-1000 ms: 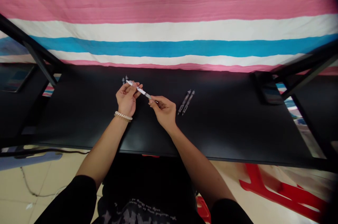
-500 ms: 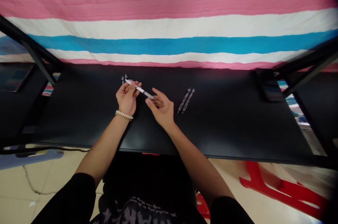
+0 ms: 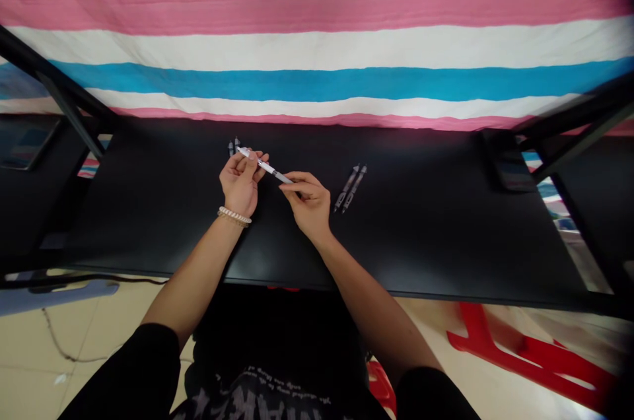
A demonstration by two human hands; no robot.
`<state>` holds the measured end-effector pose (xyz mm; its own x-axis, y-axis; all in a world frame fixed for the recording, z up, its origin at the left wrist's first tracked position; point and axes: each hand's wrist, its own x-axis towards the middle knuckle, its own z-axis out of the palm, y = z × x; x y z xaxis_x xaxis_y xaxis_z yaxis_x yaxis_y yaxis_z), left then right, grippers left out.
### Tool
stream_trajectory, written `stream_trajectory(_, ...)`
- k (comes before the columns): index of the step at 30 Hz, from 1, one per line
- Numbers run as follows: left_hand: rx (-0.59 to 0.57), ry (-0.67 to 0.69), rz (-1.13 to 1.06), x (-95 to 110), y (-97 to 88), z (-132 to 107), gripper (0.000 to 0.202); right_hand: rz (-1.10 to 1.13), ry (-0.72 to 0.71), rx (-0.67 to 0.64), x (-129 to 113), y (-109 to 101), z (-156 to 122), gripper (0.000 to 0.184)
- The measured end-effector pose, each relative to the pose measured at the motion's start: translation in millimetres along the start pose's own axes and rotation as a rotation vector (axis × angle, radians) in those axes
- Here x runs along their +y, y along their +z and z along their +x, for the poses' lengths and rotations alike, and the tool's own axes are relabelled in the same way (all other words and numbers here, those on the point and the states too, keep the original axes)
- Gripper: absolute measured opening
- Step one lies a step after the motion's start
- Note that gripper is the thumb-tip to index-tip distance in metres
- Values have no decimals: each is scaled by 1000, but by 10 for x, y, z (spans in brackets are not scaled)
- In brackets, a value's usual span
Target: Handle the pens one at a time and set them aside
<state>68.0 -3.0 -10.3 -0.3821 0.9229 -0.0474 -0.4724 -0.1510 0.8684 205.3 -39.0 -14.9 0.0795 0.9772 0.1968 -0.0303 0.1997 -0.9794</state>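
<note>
A held pen is spanning left hand to right hand above the table. Two pens are lying rightward, spare pens behind.

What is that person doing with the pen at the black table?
A person at a black table holds a white pen in both hands. The left hand grips its far part, and the right hand pinches its near end. A pair of dark pens lies to the right; another pair lies just beyond the left hand.

Left hand and right hand curl close together, fingertips pinched.
</note>
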Motion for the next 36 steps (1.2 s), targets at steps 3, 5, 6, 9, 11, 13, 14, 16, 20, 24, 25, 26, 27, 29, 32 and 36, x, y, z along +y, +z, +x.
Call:
stream_trajectory(3,18,0,-29,9,19,-9,32,37,-7,-8,-17,2,0,22)
stream_trajectory(5,25,-3,-35,13,30,-17,31,105,76,-28,-17,15,0,41)
stream_trajectory(6,26,-4,-28,14,31,-17,31,122,121,-37,-15,22,0,45)
stream_trajectory(9,38,13,12,14,-1,17,28,105,158,-12,-9,23,-1,42)
stream_trajectory(11,62,49,21,14,-55,72,26,79,110,21,-13,6,0,33)
stream_trajectory(13,94,87,14,16,-121,140,25,67,76,31,-22,-15,4,26)
stream_trajectory(14,107,99,8,17,-151,171,25,64,72,29,-27,-23,6,24)
stream_trajectory(16,121,110,-1,19,-190,210,25,60,71,21,-37,-29,9,21)
stream_trajectory(20,87,77,-18,22,-145,157,25,84,72,16,-38,-7,4,18)
stream_trajectory(24,-34,-58,-35,17,-20,15,28,86,98,20,-8,8,-9,21)
stream_trajectory(25,-48,-80,-38,14,2,-11,29,81,92,32,-1,8,-12,22)
stream_trajectory(26,-52,-94,-42,11,18,-30,29,74,80,45,3,7,-15,23)
stream_trajectory(27,-52,-101,-46,9,28,-41,28,67,72,59,5,5,-18,24)
stream_trajectory(29,-54,-111,-51,9,30,-46,27,62,100,62,2,2,-19,29)
stream_trajectory(32,-68,-105,-60,26,14,-26,28,95,219,-23,-4,-2,-10,40)
stream_trajectory(36,-48,-71,-81,60,-10,9,31,88,138,-48,19,-10,5,53)
